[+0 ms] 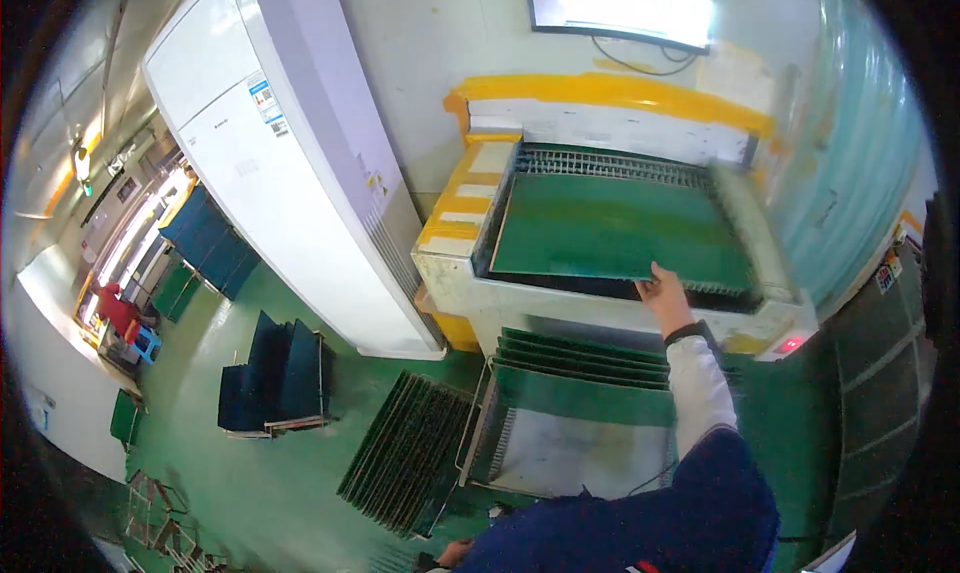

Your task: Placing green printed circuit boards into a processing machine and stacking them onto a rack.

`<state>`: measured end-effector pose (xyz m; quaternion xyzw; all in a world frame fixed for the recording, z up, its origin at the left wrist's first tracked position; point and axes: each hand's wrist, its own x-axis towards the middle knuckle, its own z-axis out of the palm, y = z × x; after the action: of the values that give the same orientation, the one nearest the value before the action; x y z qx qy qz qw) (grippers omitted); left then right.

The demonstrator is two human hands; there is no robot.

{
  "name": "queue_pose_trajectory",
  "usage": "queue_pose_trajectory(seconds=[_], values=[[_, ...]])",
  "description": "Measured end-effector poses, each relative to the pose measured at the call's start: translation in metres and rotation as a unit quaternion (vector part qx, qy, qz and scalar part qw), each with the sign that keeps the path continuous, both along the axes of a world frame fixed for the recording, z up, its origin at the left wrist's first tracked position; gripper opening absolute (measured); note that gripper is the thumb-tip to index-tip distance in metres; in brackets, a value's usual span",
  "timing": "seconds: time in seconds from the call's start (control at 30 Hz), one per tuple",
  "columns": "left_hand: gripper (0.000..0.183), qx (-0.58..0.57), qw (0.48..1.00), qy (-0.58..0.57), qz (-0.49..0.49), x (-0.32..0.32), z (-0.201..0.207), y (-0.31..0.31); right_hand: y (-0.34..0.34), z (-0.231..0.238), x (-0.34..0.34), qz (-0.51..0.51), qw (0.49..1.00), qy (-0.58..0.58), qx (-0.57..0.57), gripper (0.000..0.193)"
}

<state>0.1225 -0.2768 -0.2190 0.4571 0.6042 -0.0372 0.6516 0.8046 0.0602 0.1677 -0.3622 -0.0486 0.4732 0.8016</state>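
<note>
A large, flat green panel (610, 223) lies over the roller bed (615, 166) of a white machine. My right hand (665, 295) reaches forward and pinches the panel's near edge between thumb and fingers. Below the machine, a slotted rack (585, 453) holds several upright green panels (585, 358) towards its far side. My left hand (455, 551) is low at the bottom edge, close to the lower end of a second rack of closely spaced dark green panels (408, 453). Its fingers are mostly hidden, and whether it holds anything does not show.
A tall white air conditioner (290, 163) stands left of the machine (640, 308). Beyond it on the green floor is a cart of dark panels (275, 378). A screen (622, 3) hangs above; clear plastic curtains (850, 143) hang at right. Another person (118, 311) sits far left.
</note>
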Motion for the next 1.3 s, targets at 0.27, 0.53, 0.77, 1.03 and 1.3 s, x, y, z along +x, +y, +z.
queue_pose_trajectory(seconds=[0.27,0.53,0.77,1.03,1.3], values=[[0.055,-0.005,1.0,0.022,0.008,0.013,0.036,0.0,-0.005,0.01,0.017,0.2,0.972,-0.062,-0.106,0.03],[0.06,0.0,0.995,0.099,-0.022,0.013,0.034,0.007,0.029,0.0,0.012,0.099,0.789,-0.566,-0.218,0.034],[0.063,-0.032,0.998,0.018,0.048,0.019,0.046,0.005,0.033,0.015,-0.024,0.042,0.483,-0.818,-0.31,0.048],[0.061,0.02,0.997,0.067,0.021,0.014,0.038,-0.007,0.059,0.027,-0.009,0.053,0.48,-0.808,-0.337,0.052],[0.055,0.01,0.993,-0.012,0.121,0.039,0.126,-0.007,0.073,0.022,-0.006,0.036,0.476,-0.831,-0.285,0.052]])
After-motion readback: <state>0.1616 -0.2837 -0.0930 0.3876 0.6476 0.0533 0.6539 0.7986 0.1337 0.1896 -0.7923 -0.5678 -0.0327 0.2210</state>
